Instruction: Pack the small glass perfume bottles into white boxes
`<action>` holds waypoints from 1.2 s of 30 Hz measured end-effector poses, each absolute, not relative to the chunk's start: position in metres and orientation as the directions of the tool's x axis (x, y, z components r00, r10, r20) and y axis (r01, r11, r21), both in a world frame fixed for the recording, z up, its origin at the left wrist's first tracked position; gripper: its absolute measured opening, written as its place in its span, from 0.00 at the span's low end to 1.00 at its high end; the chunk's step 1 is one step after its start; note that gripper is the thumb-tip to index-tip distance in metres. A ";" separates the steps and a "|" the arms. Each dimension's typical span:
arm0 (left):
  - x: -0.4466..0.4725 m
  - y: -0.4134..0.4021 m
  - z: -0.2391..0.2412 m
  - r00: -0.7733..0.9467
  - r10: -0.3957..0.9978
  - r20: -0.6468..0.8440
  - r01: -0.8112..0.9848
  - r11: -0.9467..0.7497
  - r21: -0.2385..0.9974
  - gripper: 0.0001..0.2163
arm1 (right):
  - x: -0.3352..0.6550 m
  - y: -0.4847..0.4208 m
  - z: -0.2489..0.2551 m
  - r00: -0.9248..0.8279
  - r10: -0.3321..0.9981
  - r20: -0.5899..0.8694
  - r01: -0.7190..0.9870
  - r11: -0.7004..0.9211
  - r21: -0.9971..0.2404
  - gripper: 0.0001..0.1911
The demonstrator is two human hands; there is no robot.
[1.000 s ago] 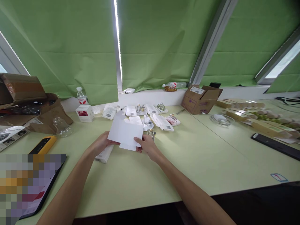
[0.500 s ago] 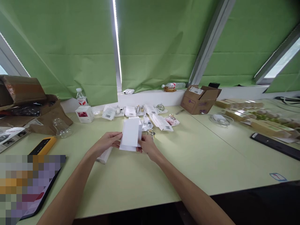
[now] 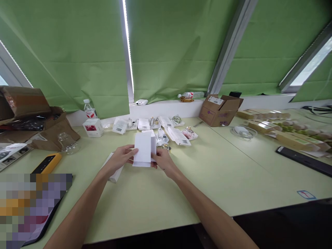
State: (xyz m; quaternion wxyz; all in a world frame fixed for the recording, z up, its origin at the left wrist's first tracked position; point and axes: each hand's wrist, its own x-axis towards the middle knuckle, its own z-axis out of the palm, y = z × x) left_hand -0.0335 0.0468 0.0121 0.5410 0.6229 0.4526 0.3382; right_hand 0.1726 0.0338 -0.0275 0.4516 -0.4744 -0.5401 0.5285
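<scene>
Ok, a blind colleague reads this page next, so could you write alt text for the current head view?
A person's left hand and right hand hold a folded white card over a pale green table. Beyond it are white packets and small bottles, with a cardboard box to the right and green blinds behind.

some fingers of the left hand [image 3: 119,160] and right hand [image 3: 164,160] are hidden by the white card [image 3: 142,148]. the left hand also covers part of a white box [image 3: 116,175]. the tablet [image 3: 31,211] is blurred out and cut by the left edge.
</scene>
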 end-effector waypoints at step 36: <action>-0.031 0.040 0.018 0.427 0.899 -0.096 0.018 0.098 0.995 0.23 | 0.174 0.029 -0.018 -0.213 0.973 -0.087 -0.258 -0.142 -0.956 0.25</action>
